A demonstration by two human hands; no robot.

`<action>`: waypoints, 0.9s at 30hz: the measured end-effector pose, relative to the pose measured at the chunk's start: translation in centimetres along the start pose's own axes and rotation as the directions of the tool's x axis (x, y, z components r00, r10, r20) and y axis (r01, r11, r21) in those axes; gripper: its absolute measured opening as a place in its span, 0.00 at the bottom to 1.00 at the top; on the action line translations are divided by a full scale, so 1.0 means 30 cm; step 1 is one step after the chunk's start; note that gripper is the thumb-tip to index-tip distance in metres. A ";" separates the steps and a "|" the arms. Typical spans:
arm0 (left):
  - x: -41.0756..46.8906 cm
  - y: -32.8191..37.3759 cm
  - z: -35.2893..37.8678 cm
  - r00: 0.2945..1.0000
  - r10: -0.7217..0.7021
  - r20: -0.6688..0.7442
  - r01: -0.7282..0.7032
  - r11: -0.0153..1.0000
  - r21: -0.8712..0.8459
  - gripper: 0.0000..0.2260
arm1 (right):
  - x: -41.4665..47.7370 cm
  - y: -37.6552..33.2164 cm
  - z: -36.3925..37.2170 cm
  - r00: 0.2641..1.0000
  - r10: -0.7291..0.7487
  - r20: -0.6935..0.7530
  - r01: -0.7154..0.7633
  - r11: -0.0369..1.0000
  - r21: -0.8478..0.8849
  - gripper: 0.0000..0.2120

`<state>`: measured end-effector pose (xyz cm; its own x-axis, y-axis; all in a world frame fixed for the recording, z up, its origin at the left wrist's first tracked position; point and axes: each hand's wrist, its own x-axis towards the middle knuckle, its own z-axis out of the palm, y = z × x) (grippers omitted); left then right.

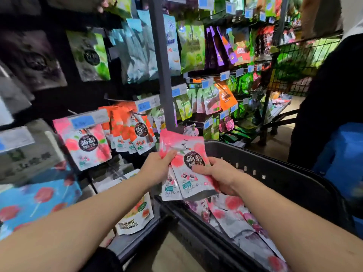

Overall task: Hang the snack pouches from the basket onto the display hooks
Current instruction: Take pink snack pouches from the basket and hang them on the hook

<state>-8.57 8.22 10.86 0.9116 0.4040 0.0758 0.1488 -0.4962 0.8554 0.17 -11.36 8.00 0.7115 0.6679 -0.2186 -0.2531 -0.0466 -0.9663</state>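
Hooked snack racks (163, 65) line the aisle. Over the black basket (275, 169), left hand (157, 169) and right hand (218, 175) grip upright pink jelly pouches (188, 152). The matching row (88, 148) hangs at nine o'clock, nearer the left hand.

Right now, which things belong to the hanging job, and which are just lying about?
Job: held pouches, left hand, right hand, basket, basket pouches, hung pink pouches.
Lying about: orange pouches, green pouches, lollipop pack, dried-fruit bag.
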 end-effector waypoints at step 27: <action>-0.358 -0.240 -0.581 0.825 -0.226 -0.518 0.239 0.970 -0.042 0.21 | 0.073 -0.072 0.781 0.926 -0.339 0.165 0.377 0.818 -0.435 0.34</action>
<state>-26.12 20.85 12.82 0.5203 0.8433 0.1347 0.3465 -0.3527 0.8693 -13.09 7.60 12.80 0.6364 0.7571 0.1479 0.3464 -0.1091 -0.9317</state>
